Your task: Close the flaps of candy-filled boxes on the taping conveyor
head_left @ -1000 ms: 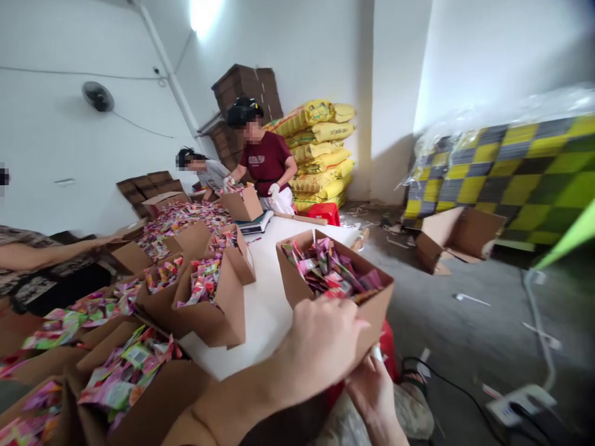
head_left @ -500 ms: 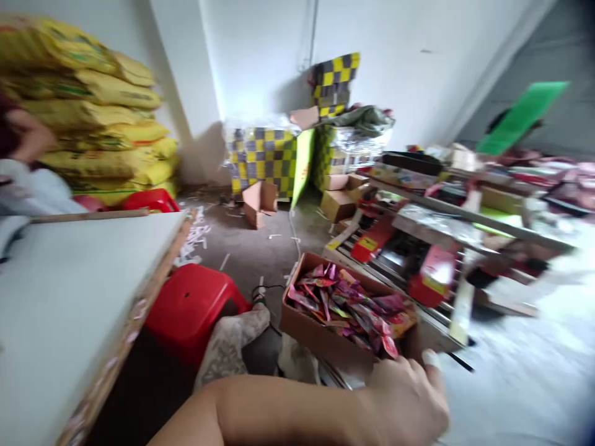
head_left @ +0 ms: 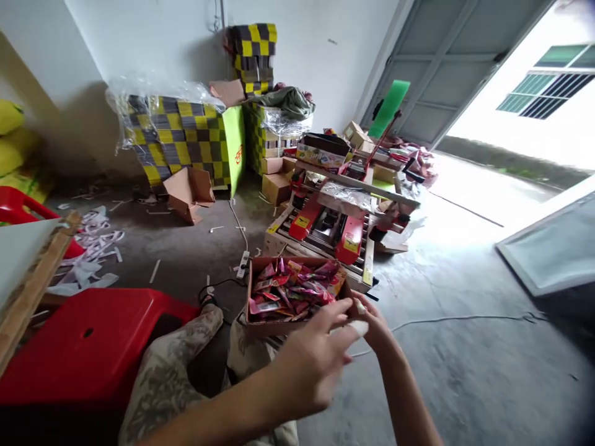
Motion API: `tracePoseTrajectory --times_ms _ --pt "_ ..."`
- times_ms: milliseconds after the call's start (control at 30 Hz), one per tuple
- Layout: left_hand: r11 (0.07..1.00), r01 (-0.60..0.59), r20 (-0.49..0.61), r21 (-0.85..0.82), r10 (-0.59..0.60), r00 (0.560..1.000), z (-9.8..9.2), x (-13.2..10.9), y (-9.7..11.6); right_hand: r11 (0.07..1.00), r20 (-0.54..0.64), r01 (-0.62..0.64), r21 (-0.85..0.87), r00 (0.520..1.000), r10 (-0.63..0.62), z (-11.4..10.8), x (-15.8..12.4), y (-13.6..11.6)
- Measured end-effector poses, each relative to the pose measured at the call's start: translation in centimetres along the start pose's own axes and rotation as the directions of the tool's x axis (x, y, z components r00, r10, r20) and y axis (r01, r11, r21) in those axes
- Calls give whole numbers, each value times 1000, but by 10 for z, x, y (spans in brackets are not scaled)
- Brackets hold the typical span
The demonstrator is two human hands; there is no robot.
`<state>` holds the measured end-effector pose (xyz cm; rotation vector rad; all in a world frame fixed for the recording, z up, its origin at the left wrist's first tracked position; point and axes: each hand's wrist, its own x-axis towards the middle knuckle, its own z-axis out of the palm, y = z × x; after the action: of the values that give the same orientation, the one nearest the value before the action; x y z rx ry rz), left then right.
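Observation:
A cardboard box (head_left: 269,329) full of shiny pink and red packets (head_left: 297,288) rests by my knees. My left hand (head_left: 320,350) is over the box's near right corner, blurred, its fingers stretched and apart with nothing visible in them. Behind it my right hand (head_left: 374,322) is at the box's right end, seemingly touching the rim. The left hand partly covers its fingers, so its grip cannot be made out. White coverings show on a fingertip of each hand.
A red plastic stool (head_left: 88,341) and a white tabletop (head_left: 23,248) are at left. Beyond the box stands a roller machine (head_left: 325,217) with red parts. A power strip (head_left: 242,264) and a cable (head_left: 455,319) lie on the floor. Yellow-and-black checkered stacks (head_left: 186,139) stand by the wall.
The view has swung right, bringing the doorway in. My left hand has come off the box's right end and back toward me. My right hand has entered view at that end.

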<state>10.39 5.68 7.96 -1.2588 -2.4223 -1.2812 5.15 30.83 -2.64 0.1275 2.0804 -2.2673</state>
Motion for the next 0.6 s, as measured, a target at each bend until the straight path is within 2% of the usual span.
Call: tracePoseTrajectory --times_ms 67,100,133,200,267,367,433,500,567,600 --pt "997 -74 -185 37 80 980 -33 -25 -25 999 73 5 40 997 -8 -4 -8 -10" --pt "994 -61 -244 94 82 966 -49 -34 -43 999 117 18 36 993 -22 -5 -9 -16" --pt "989 -35 -248 147 71 966 -63 -39 -64 999 157 36 17 987 -38 -5 -8 -23" --pt "980 15 -142 199 14 990 -84 -39 -103 998 250 59 -20 967 -52 -5 0 -42" --pt "975 -11 62 220 -2 998 -91 -26 -128 996 391 50 -73 920 -18 -3 13 -66" --pt "963 -108 314 248 26 949 -80 3 -136 953 606 46 -299 781 153 13 34 -97" --pt "957 -131 399 260 17 917 -61 17 -132 843 655 143 -518 700 284 33 47 -106" --pt "950 -115 423 289 -19 906 -40 24 -131 631 623 303 -714 687 374 56 57 -103" --pt "936 -75 397 345 -73 915 -21 24 -135 393 567 425 -815 723 395 76 64 -96" --pt "926 -61 382 372 -93 920 -14 22 -138 317 546 449 -835 743 387 82 66 -93"
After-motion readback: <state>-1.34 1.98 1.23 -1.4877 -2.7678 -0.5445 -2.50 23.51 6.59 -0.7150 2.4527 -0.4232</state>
